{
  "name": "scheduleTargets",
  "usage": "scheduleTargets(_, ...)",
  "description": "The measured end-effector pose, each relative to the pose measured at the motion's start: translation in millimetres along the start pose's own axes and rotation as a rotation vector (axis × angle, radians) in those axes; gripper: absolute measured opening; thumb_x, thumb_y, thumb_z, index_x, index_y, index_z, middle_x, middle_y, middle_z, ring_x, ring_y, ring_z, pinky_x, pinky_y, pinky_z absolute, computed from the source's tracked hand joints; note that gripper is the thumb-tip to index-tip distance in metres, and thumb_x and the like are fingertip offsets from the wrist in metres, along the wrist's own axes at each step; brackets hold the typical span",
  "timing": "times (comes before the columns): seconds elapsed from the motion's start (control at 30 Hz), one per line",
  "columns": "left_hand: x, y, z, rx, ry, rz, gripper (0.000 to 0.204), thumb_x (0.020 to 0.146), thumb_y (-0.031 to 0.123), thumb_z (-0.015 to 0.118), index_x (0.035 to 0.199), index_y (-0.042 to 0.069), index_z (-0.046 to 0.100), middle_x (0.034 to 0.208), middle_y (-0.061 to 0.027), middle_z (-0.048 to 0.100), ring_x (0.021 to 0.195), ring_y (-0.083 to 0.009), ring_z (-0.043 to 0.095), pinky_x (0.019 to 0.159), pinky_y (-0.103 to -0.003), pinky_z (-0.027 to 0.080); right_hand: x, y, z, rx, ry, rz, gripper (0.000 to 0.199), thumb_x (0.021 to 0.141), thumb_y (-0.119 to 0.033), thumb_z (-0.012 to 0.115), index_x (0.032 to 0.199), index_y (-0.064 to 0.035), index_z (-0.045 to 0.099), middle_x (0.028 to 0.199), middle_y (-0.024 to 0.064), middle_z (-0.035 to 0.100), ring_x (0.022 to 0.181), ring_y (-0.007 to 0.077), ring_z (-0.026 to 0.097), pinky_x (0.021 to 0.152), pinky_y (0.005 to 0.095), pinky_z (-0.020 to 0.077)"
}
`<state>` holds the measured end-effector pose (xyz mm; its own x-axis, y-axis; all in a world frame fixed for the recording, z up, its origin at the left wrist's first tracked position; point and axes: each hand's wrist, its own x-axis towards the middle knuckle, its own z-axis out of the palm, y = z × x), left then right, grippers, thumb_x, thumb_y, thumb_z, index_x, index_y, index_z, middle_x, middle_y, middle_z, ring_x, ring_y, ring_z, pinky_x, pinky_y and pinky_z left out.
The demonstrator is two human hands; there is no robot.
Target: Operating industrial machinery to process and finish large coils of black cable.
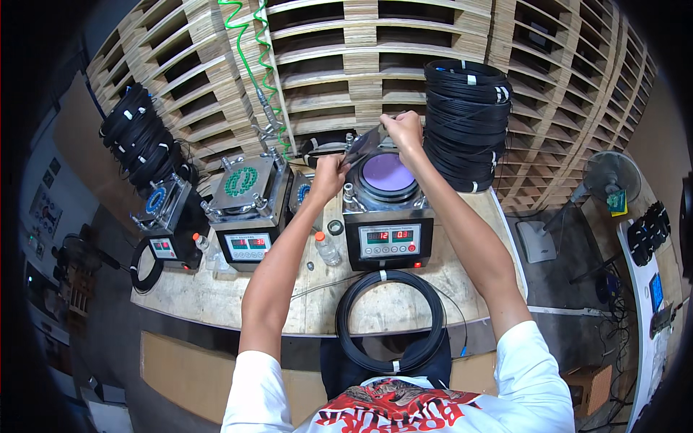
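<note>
Both my hands reach over the polishing machine at the middle of the bench. Its round purple pad lies uncovered on the turntable. A thin, dark, glossy sheet, which looks like a polishing film, is stretched above the pad's far left side, tilted. My left hand pinches its lower left end, and my right hand grips the upper right end with curled fingers. Below the machine, a coil of black cable with white ties rests across the bench's front edge and my lap.
To the left stand a polishing machine with green connectors and another with blue ones. Clear bottles with orange caps stand between machines. Tall stacks of black cable coils rise behind, before wooden pallets. A fan is at right.
</note>
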<state>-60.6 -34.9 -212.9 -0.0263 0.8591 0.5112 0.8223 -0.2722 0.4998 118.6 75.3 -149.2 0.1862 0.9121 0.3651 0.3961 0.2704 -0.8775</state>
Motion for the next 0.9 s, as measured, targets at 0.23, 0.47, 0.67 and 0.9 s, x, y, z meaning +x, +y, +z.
scheduleTargets(0.23, 6.4, -42.2, 4.8, -0.149, 0.105, -0.172, 0.013, 0.086, 0.005, 0.073, 0.095, -0.005, 0.074, 0.080, -0.0204, 0.073, 0.072, -0.0180, 0.072, 0.068, -0.034, 0.053, -10.8, -5.9, -40.6, 0.249, -0.248, -0.203, 0.027, 0.089, -0.019, 0.065, 0.105, 0.0006, 0.073, 0.085, 0.0090, 0.072, 0.079, 0.0142, 0.065, 0.075, 0.0302, 0.0508)
scheduleTargets(0.47, 15.4, -38.0, -4.5, -0.361, -0.071, -0.265, 0.015, 0.093, 0.010, 0.071, 0.102, -0.001, 0.075, 0.090, -0.0009, 0.074, 0.083, -0.0061, 0.062, 0.077, -0.027, 0.049, -19.2, 52.6, -68.3, -0.031, -0.136, -0.190, 0.026, 0.084, -0.021, 0.063, 0.102, -0.0043, 0.072, 0.091, 0.0237, 0.071, 0.089, 0.0364, 0.069, 0.081, 0.0430, 0.0532)
scheduleTargets(0.67, 13.1, -33.2, -1.6, -0.497, -0.100, -0.373, 0.014, 0.091, 0.010, 0.073, 0.099, -0.002, 0.074, 0.087, 0.0001, 0.072, 0.075, -0.0063, 0.058, 0.072, -0.029, 0.048, -31.8, 59.6, -64.6, -0.094, -0.092, -0.266, 0.022, 0.088, -0.014, 0.059, 0.105, -0.0048, 0.068, 0.095, 0.0225, 0.065, 0.097, 0.0376, 0.063, 0.087, 0.0449, 0.0504)
scheduleTargets(0.9, 6.1, -28.3, 5.6, -0.521, -0.037, -0.515, 0.016, 0.090, 0.010, 0.071, 0.101, -0.002, 0.072, 0.094, -0.0038, 0.072, 0.082, -0.0105, 0.060, 0.076, -0.031, 0.047, -35.2, 56.7, -64.2, -0.082, -0.090, -0.269, 0.018, 0.088, -0.013, 0.059, 0.102, -0.0049, 0.067, 0.096, 0.0204, 0.064, 0.094, 0.0377, 0.064, 0.084, 0.0453, 0.0514)
